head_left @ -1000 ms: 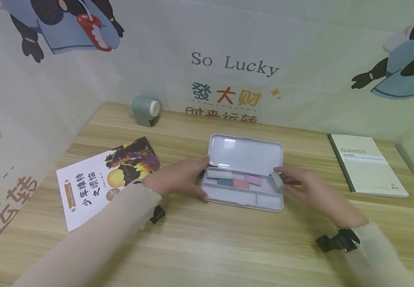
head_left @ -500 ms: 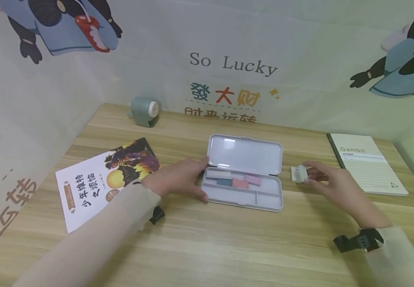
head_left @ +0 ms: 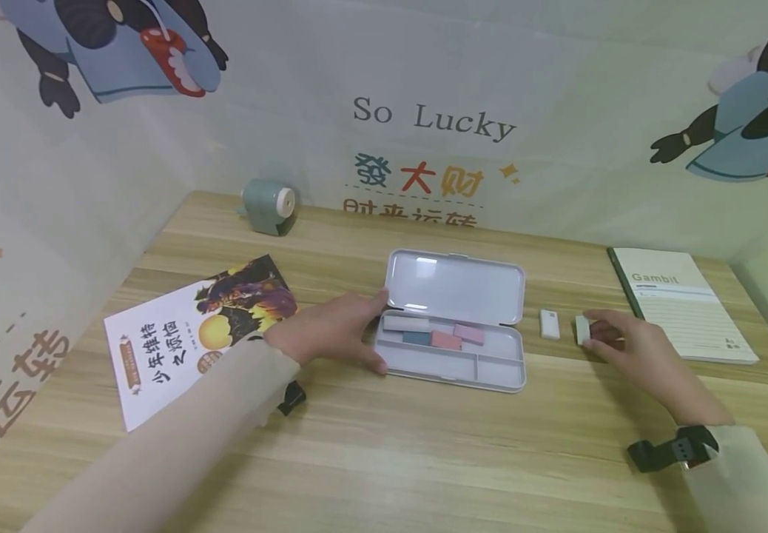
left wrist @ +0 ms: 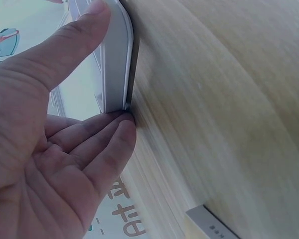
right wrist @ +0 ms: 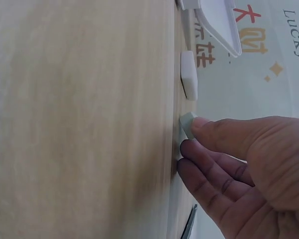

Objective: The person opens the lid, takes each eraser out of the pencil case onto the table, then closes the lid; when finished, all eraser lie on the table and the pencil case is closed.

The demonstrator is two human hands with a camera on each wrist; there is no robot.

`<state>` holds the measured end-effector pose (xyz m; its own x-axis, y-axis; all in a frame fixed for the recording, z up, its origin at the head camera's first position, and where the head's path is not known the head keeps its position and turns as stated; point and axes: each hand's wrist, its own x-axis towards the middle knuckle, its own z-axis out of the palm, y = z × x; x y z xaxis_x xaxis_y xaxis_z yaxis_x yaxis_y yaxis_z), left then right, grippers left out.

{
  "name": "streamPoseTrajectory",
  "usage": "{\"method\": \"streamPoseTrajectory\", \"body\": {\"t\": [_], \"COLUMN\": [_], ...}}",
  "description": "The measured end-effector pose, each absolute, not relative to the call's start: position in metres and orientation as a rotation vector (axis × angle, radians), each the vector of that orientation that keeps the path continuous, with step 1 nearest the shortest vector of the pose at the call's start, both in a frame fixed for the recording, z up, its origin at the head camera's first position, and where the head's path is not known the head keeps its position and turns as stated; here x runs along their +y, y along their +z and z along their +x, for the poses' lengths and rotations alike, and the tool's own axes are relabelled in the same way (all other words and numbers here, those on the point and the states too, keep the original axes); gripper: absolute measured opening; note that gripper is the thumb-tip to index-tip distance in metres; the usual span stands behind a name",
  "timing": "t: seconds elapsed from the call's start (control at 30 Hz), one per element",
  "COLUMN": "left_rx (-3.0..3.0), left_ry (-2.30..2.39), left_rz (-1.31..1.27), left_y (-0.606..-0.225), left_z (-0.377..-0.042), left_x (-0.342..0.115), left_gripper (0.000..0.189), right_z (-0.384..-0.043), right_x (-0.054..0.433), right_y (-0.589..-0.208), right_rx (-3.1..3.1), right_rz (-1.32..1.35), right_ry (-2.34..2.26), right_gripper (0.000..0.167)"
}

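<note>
My left hand (head_left: 327,329) holds the left end of a pale grey pencil case (head_left: 427,363), whose lid stands raised at the back. In the left wrist view, the thumb lies on one edge of the case (left wrist: 114,64) and the fingers touch its corner. Inside the rear compartment lie a white block (head_left: 406,324), a blue one (head_left: 417,338), a coral one (head_left: 446,340) and a pink one (head_left: 469,334). To the right, my right hand (head_left: 644,363) pinches a pale green eraser (head_left: 581,330) at the table surface. A white eraser (head_left: 549,324) lies between it and the case.
A notebook (head_left: 684,311) lies right of my right hand. Partly under my left forearm is a book with a colourful cover (head_left: 177,340). A blue-green pencil sharpener (head_left: 267,207) stands at the back left. Printed cloth (head_left: 437,59) hangs behind the wooden table (head_left: 384,459).
My right hand has carried the pale green eraser from the case's right end out to the table on the right. The white eraser now shows uncovered. My left hand stays put.
</note>
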<state>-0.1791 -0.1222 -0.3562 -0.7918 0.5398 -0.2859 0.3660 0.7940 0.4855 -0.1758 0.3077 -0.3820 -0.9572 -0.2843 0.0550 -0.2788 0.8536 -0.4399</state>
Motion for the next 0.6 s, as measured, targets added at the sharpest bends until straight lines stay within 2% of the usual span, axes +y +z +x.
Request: {"method": "streamPoseTrajectory", "body": {"t": [0.6], "left_rx": [2.571], "left_ry": [0.606], "left_rz": [0.691], "left_y": [-0.3564], "left_z": [-0.1800], "left_x": [-0.1224], "left_gripper": [0.110], "right_z": [-0.1824], "right_x": [0.3129], "right_y": [-0.3806], "right_rx": [2.912], "right_rz": [-0.422], "right_ry": [-0.675], "right_gripper": [0.042]}}
